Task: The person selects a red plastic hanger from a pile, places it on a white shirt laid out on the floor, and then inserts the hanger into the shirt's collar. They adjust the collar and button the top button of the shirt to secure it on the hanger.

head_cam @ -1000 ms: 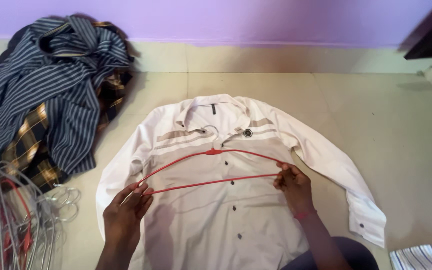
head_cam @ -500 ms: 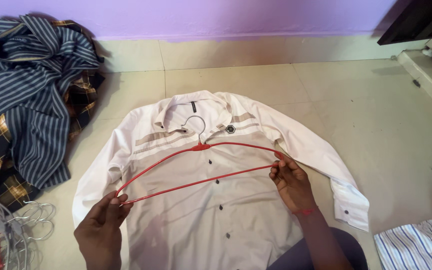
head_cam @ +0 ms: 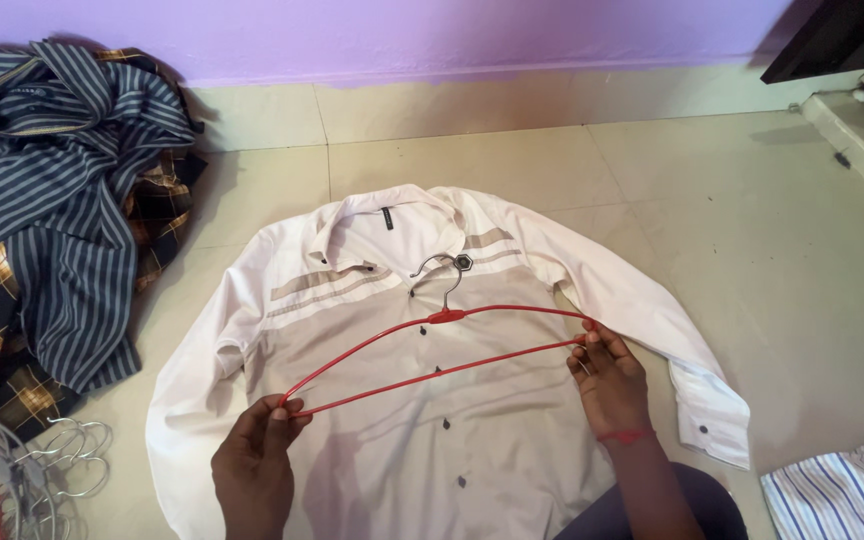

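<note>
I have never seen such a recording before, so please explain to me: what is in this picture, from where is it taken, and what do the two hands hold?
There is no machine here. A person wears one camera on the head, and it looks down at that person's own two bare hands and the tiled floor.

A white shirt with beige bands lies spread flat on the floor, buttoned, collar toward the purple wall. Over it, the left hand and the right hand each grip one end of a red hanger; its metal hook points toward the collar.

At the left lies a pile of striped and checked shirts. Below it, in the corner, is a bunch of wire hangers. At the lower right, part of a striped cloth shows.
</note>
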